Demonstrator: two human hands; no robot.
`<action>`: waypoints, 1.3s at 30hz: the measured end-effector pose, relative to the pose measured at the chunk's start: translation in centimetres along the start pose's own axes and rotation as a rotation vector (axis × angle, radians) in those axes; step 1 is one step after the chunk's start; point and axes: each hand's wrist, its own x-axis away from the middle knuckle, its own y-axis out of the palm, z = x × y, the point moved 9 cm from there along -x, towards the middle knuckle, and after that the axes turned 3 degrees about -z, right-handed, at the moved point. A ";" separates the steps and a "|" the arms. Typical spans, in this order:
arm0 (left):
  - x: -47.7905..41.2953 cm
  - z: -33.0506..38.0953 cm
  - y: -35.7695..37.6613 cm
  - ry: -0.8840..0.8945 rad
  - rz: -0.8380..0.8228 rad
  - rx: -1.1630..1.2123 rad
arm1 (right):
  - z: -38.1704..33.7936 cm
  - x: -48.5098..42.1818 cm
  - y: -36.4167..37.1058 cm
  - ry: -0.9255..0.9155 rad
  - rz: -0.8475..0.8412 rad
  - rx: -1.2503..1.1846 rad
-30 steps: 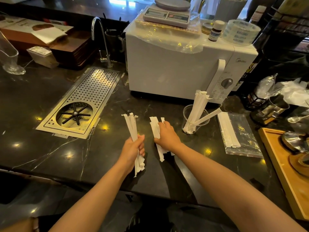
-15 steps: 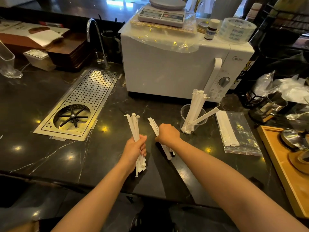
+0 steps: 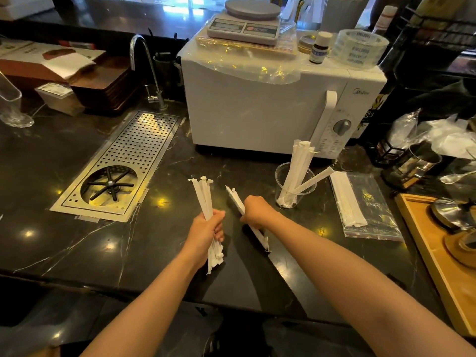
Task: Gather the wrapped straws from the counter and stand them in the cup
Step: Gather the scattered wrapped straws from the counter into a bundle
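My left hand (image 3: 206, 231) is shut on a bundle of white paper-wrapped straws (image 3: 204, 195), held tilted above the dark counter. Just to its right, my right hand (image 3: 256, 211) is shut on a smaller bunch of wrapped straws (image 3: 235, 198) whose lower ends poke out near the counter behind my wrist. A clear plastic cup (image 3: 282, 180) stands on the counter further right, in front of the microwave. Several wrapped straws (image 3: 300, 166) stand in the cup, and one of them leans out to the right.
A white microwave (image 3: 257, 109) with a scale on top stands behind the cup. A clear bag with more straws (image 3: 360, 204) lies right of the cup. A steel drip tray with rinser (image 3: 121, 166) is at left, a wooden tray (image 3: 438, 258) at right.
My right hand has closed on the straws that lay on the counter and lifted their upper ends. My left hand has kept its bundle and shifted only slightly.
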 end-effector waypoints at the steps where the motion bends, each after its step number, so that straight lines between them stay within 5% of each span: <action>1: 0.0 0.1 0.1 0.002 -0.001 -0.002 | 0.0 0.3 -0.1 -0.010 -0.023 -0.042; 18: 1.2 2.9 11.7 0.108 -0.527 -0.236 | 2.6 8.3 -7.1 -0.223 0.084 -0.534; 33: 0.9 4.7 16.1 0.205 -0.506 -0.409 | 5.7 10.0 -8.9 -0.242 0.257 -0.500; 39: 0.4 5.3 16.7 0.205 -0.550 -0.385 | 6.5 10.2 -10.0 -0.313 0.287 -0.814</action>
